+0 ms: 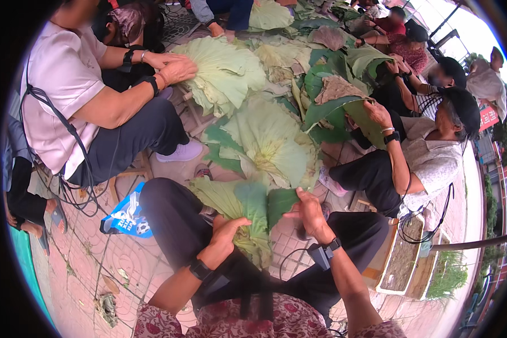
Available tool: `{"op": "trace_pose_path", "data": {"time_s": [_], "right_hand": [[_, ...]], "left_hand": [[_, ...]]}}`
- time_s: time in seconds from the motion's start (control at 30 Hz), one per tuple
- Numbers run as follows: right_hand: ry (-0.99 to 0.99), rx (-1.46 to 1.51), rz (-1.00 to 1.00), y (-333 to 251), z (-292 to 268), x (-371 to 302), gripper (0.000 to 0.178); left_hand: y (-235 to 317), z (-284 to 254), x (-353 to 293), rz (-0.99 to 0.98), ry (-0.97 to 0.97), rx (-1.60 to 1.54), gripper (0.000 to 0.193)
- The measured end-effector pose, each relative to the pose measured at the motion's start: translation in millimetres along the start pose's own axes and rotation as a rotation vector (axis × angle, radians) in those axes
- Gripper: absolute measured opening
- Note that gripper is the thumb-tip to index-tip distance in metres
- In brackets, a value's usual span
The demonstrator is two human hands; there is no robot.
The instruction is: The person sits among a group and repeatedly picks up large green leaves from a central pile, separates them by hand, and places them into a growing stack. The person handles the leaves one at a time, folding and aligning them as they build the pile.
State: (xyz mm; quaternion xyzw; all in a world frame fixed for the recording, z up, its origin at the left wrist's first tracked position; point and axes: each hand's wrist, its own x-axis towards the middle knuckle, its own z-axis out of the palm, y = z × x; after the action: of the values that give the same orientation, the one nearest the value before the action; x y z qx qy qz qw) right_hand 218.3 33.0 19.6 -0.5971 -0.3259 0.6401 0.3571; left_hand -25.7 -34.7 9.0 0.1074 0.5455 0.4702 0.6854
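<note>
Low before us, our left hand (222, 241) holds limp, broad, layered green leaves (250, 198), thumb on top, its other fingers hidden. Our right hand (311, 214) pinches their dark-green right edge between thumb and fingers. Left of these leaves we see a blue printed plastic bag (127, 214); just beyond them, a wide, pale-green round leaf (265, 132); farther left beyond them, a co-worker's hands (174, 67).

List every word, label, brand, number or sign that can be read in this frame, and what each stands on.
Blue bag: white lettering beside a football picture; wording not copied out.
Red sign, right edge: white characters, too small for sure reading.
Leaves held by left hand and right hand: no lettering visible.
</note>
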Motion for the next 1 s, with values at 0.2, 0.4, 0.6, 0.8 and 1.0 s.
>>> {"op": "trace_pose_path", "data": {"time_s": [0.2, 0.4, 0.6, 0.8, 1.0], "right_hand": [[0.116, 0.243, -0.126, -42, -49, 58, 0.036], [0.235, 0.077, -0.473, -85, -58, 132, 0.043], [0.406, -0.728, -0.798, -66, -11, 211, 0.048], [0.281, -0.936, -0.697, 41, 28, 295, 0.029], [0.035, -1.139, -0.542, 73, 12, 303, 0.06]], "left_hand": [[8, -7, 0, 0.002, 0.028, 0.021, 0.033], [17, 1, -8, 0.011, 0.067, -0.007, 0.036], [26, 12, -5, 0.0, 0.07, -0.013, 0.039], [26, 15, 0, -0.085, 0.15, 0.05, 0.045], [26, 24, 3, -0.087, 0.179, 0.077, 0.057]]}}
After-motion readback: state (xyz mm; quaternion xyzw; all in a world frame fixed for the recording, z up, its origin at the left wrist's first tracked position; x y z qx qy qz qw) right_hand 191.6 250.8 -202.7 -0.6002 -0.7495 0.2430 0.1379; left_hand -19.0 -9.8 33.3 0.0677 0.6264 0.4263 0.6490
